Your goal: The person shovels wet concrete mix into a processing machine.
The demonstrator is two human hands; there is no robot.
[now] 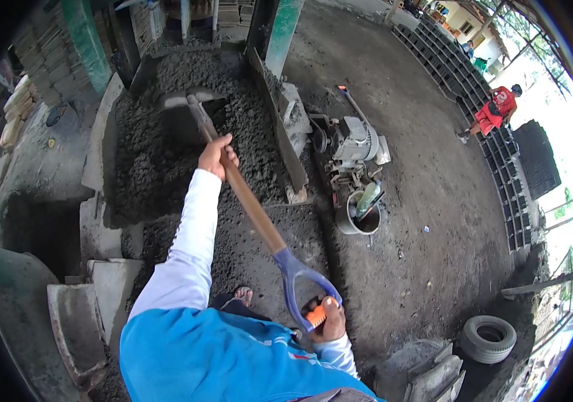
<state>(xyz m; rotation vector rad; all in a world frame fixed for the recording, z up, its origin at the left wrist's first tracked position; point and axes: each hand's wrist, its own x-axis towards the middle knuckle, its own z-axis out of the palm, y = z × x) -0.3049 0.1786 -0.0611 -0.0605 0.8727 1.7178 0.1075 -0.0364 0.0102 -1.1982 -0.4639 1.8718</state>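
A shovel [254, 209] with a wooden shaft and a blue D-shaped handle slants across the middle of the view. My left hand [218, 157] is wrapped round the shaft near the blade end. At the other end, my right hand [329, 320] closes on the orange grip of the handle, close to my body. The blade reaches the far part of a heap of dark, crumbly damp mix [159, 157], beside a darker hollow. Low slabs wall in the heap, including a board [278, 124] along its right side.
Right of the heap stand a motor [355, 139] and a metal pot [348, 226] holding a green bottle [369, 198]. A tyre [489, 338] lies lower right. A person in red [497, 110] is beside rows of dark blocks [457, 77]. Concrete slabs [75, 328] lean at left.
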